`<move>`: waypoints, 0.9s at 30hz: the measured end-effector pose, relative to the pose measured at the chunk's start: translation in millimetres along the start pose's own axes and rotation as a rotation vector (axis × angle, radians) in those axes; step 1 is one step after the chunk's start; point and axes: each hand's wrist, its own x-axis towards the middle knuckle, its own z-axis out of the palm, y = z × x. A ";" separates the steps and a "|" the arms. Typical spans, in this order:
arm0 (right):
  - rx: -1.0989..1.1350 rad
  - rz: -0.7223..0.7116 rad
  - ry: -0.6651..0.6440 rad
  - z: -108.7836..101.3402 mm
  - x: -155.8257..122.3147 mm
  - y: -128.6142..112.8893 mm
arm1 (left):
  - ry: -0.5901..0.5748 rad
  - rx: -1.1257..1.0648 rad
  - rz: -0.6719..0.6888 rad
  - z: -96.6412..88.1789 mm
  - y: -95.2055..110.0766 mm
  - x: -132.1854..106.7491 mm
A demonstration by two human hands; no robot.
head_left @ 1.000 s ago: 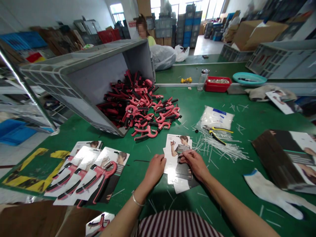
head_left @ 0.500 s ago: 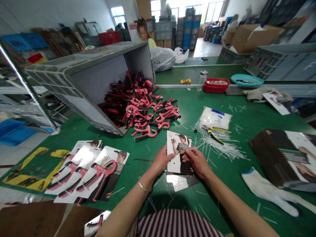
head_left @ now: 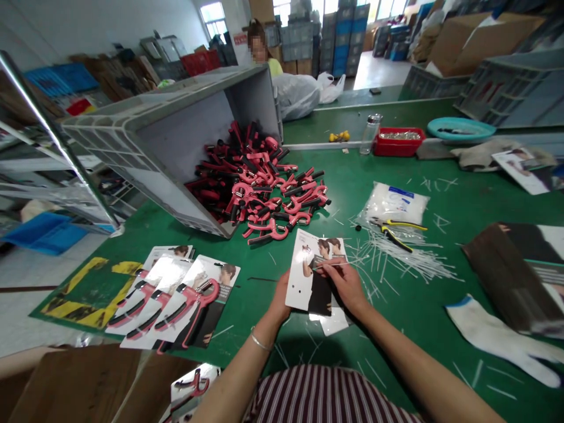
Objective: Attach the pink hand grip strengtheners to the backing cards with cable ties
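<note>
My left hand [head_left: 282, 301] grips the lower left edge of a white printed backing card [head_left: 308, 270], holding it tilted up off the green table [head_left: 396, 329]. On the card's face my right hand [head_left: 346, 283] pinches a thin white cable tie [head_left: 332, 265]. More cards [head_left: 331, 320] lie flat under my hands. A pile of pink and black hand grippers [head_left: 264, 188] spills from a tipped grey crate [head_left: 171, 141] just beyond the card.
Finished cards with grippers [head_left: 176, 302] lie at the left. Loose cable ties [head_left: 396, 252], yellow-handled pliers [head_left: 396, 230] and a bag of ties [head_left: 394, 205] sit to the right. A white glove [head_left: 497, 341] and card stack [head_left: 515, 276] lie far right. A person sits behind the crate.
My left hand has lifted one card from the flat stack and tilted it up; my right hand stays on it with the cable tie. The view shifted slightly.
</note>
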 end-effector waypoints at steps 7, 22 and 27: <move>-0.257 -0.126 0.007 -0.5 4.9 2.3 | -0.028 0.177 0.006 2.8 8.6 8.0; -0.171 -0.151 -0.216 -9.9 3.8 2.0 | -0.091 1.189 0.302 5.1 51.8 -22.1; -0.159 -0.146 -0.227 -10.5 2.3 1.3 | -0.316 0.903 0.313 -8.4 40.7 -29.3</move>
